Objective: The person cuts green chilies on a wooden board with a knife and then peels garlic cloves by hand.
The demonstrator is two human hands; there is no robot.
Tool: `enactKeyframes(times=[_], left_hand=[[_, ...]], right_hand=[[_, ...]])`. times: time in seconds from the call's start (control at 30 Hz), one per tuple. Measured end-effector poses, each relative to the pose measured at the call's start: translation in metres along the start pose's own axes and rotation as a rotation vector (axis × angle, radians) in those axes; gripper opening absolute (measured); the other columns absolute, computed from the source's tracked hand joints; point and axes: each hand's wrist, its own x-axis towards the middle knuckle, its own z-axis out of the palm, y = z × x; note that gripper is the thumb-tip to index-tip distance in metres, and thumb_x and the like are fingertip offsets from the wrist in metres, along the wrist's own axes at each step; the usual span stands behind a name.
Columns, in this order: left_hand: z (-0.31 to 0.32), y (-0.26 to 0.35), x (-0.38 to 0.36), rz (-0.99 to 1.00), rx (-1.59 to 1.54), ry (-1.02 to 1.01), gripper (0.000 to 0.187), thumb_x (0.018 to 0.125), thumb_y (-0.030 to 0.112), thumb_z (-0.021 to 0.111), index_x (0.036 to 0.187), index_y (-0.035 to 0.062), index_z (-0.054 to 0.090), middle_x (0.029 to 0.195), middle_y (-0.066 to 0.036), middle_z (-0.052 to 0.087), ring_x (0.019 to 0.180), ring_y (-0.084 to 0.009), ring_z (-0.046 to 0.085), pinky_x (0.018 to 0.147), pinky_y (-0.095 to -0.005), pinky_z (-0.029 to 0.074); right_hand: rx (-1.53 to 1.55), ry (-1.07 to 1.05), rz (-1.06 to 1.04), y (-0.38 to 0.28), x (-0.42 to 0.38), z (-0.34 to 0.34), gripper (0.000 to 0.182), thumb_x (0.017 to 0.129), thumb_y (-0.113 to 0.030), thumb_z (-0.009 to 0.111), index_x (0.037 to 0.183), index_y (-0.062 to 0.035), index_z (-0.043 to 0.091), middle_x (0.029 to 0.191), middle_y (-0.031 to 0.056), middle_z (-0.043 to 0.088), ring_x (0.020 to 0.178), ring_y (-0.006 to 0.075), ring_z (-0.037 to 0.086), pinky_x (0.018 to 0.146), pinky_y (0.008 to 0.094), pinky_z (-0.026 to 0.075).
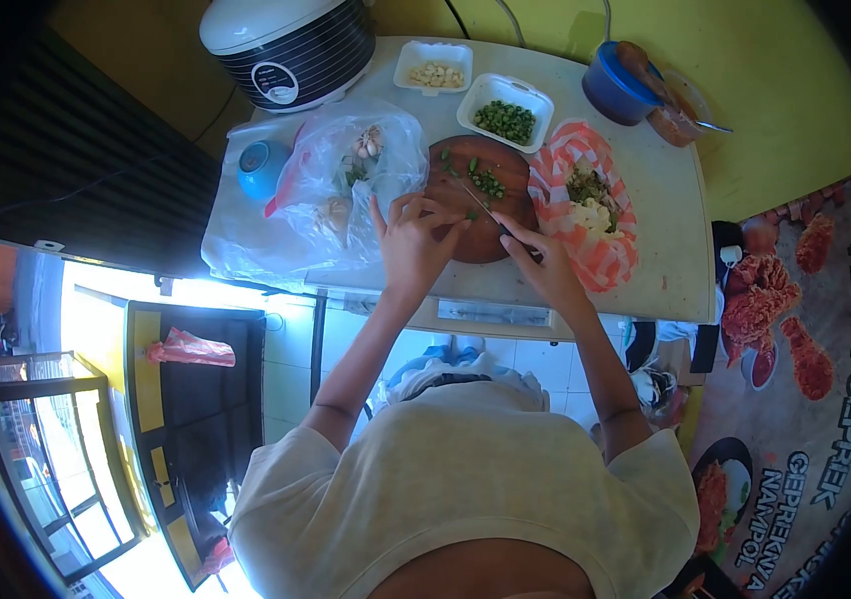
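On the round wooden cutting board [492, 243], my right hand [542, 263] grips a knife [478, 200] by its dark handle. Its blade points up and left across the board. My left hand [414, 238] is closed in a pinch at a small green vegetable piece [471, 214], close to the blade. Chopped green pieces [486, 184] lie farther up the board. Left of the board, beside my left hand, a clear plastic bag [321, 150] holds garlic bulbs [369, 142]. A striped orange-and-white bag [621, 262] with peelings and pale scraps stands open to the right.
White trays hold peeled cloves [436, 76] and chopped green pieces [505, 122]. A rice cooker [291, 50] stands at the back left, a light-blue cup [263, 168] below it. Blue tub [620, 85] and brownish container [680, 110] sit at the back right of the table [673, 225].
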Motion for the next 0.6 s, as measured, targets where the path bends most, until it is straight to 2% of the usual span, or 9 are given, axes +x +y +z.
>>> enactKeyframes(times=[0.03, 0.07, 0.13, 0.23, 0.37, 0.43, 0.47, 0.53, 0.6], left_hand=[[0.0, 0.001, 0.001, -0.001, 0.002, 0.002, 0.011, 0.075, 0.029, 0.079, 0.081, 0.0211, 0.079, 0.093, 0.003, 0.067, 0.114, -0.0211, 0.056, 0.115, -0.0611, 0.015], [-0.001, 0.002, 0.002, -0.008, -0.001, -0.013, 0.011, 0.075, 0.03, 0.079, 0.081, 0.021, 0.079, 0.093, 0.003, 0.068, 0.114, -0.0213, 0.056, 0.115, -0.0611, 0.015], [-0.001, 0.002, 0.002, -0.017, 0.0, -0.027, 0.011, 0.075, 0.03, 0.079, 0.081, 0.0208, 0.079, 0.094, 0.002, 0.068, 0.114, -0.0215, 0.056, 0.115, -0.0611, 0.015], [0.001, -0.001, 0.001, -0.005, -0.006, -0.025, 0.011, 0.075, 0.029, 0.079, 0.081, 0.0202, 0.079, 0.095, 0.001, 0.068, 0.114, -0.0219, 0.056, 0.115, -0.061, 0.015], [0.001, 0.0, 0.001, -0.016, -0.009, -0.028, 0.011, 0.075, 0.028, 0.079, 0.082, 0.0195, 0.079, 0.096, 0.0, 0.068, 0.115, -0.0224, 0.056, 0.115, -0.0613, 0.014], [0.001, 0.001, 0.001, -0.021, -0.012, -0.035, 0.011, 0.075, 0.028, 0.079, 0.082, 0.0194, 0.079, 0.096, 0.0, 0.068, 0.115, -0.0225, 0.056, 0.115, -0.0614, 0.014], [0.001, 0.001, 0.001, -0.02, -0.013, -0.037, 0.011, 0.075, 0.028, 0.079, 0.082, 0.0194, 0.079, 0.096, 0.0, 0.068, 0.116, -0.0225, 0.056, 0.115, -0.0615, 0.014], [0.0, 0.001, 0.001, -0.02, -0.014, -0.04, 0.011, 0.075, 0.028, 0.079, 0.082, 0.0195, 0.079, 0.096, 0.0, 0.068, 0.116, -0.0225, 0.056, 0.115, -0.0617, 0.014], [0.0, 0.003, 0.001, -0.024, -0.028, -0.039, 0.01, 0.075, 0.027, 0.079, 0.081, 0.0196, 0.079, 0.094, 0.001, 0.068, 0.116, -0.0219, 0.056, 0.115, -0.0617, 0.014]], right_hand=[[-0.041, 0.075, -0.159, 0.0, -0.002, 0.002, 0.036, 0.099, -0.02, 0.058, 0.134, -0.019, 0.06, 0.071, 0.0044, 0.061, 0.058, 0.0029, 0.043, 0.057, 0.0233, 0.042], [-0.039, 0.074, -0.16, -0.001, -0.008, -0.002, 0.036, 0.099, -0.02, 0.058, 0.134, -0.019, 0.06, 0.071, 0.0044, 0.061, 0.058, 0.0029, 0.043, 0.057, 0.0233, 0.042], [-0.051, -0.112, 0.166, -0.027, -0.018, -0.014, 0.037, 0.098, -0.02, 0.058, 0.135, -0.0204, 0.06, 0.064, 0.0028, 0.05, 0.057, 0.0046, 0.036, 0.056, 0.0237, 0.039], [-0.06, -0.139, 0.247, -0.04, -0.026, -0.017, 0.038, 0.097, -0.021, 0.06, 0.135, -0.0224, 0.06, 0.061, 0.0012, 0.04, 0.058, 0.0063, 0.033, 0.055, 0.0243, 0.036], [-0.118, -0.134, 0.26, -0.033, -0.031, -0.018, 0.038, 0.097, -0.021, 0.06, 0.135, -0.0242, 0.06, 0.059, 0.0013, 0.036, 0.057, 0.0064, 0.033, 0.054, 0.0244, 0.035], [-0.101, -0.127, 0.256, -0.036, -0.031, -0.017, 0.039, 0.097, -0.015, 0.061, 0.136, -0.0157, 0.059, 0.063, -0.0049, 0.034, 0.058, 0.0039, 0.03, 0.053, 0.0221, 0.028], [-0.101, -0.127, 0.257, -0.036, -0.031, -0.017, 0.039, 0.097, -0.015, 0.061, 0.136, -0.0157, 0.059, 0.063, -0.0049, 0.034, 0.058, 0.0039, 0.03, 0.053, 0.0221, 0.028], [-0.115, -0.12, 0.273, -0.035, -0.031, -0.016, 0.039, 0.097, -0.021, 0.06, 0.136, -0.0247, 0.059, 0.059, 0.0009, 0.033, 0.056, 0.0076, 0.032, 0.053, 0.0255, 0.034], [-0.104, -0.128, 0.269, -0.035, -0.033, -0.016, 0.039, 0.097, -0.021, 0.059, 0.136, -0.0246, 0.058, 0.059, 0.0008, 0.032, 0.056, 0.008, 0.031, 0.053, 0.0259, 0.034]])
